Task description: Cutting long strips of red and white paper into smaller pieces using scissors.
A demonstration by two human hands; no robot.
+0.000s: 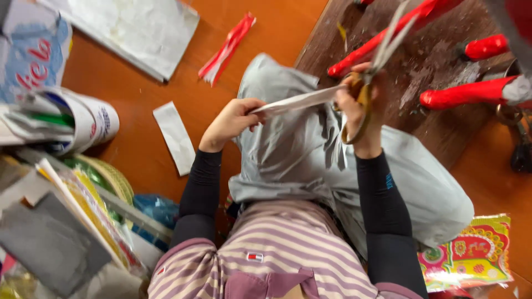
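- While pinched at one end by left hand (233,119), white paper strip (299,102) runs taut across to right hand (357,108); held in the air above grey plastic bag (299,149) on the lap.
- Left hand: closed, thumb and fingers gripping left end of strip.
- Right hand: closed through brass-coloured handles of scissors (372,72); blades point up and away, over dark board (426,72) beyond the bag.
- Blades appear slightly parted; cannot tell whether paper sits between them, motion blur there.
- Progress, judged: cutting under way. One finished-looking white paper piece (175,137) lies flat on orange floor (149,94), left of the bag and well apart from the hands. Strip in hand seems uncut along most of its visible length, so most of this piece is judged left to do.
- Count of pieces wanted: not shown.
- Surroundings, relative to the bag:
- Left and beyond: red-and-white folded wrapper (227,50) on floor; further off, flat white sheet (130,30).
- Far left: white roll with printed wrap (83,122), stacked papers and coloured foil sheets (72,221).
- Right, near: bright yellow-red printed paper (471,254) on floor, partly under bag edge.
- Beyond, on dark board: several red sticks (465,91), close to scissor tips.
- Obstruction, judged: red sticks crowd the space just past the blades; loose bag folds lie directly beneath the strip and could catch.
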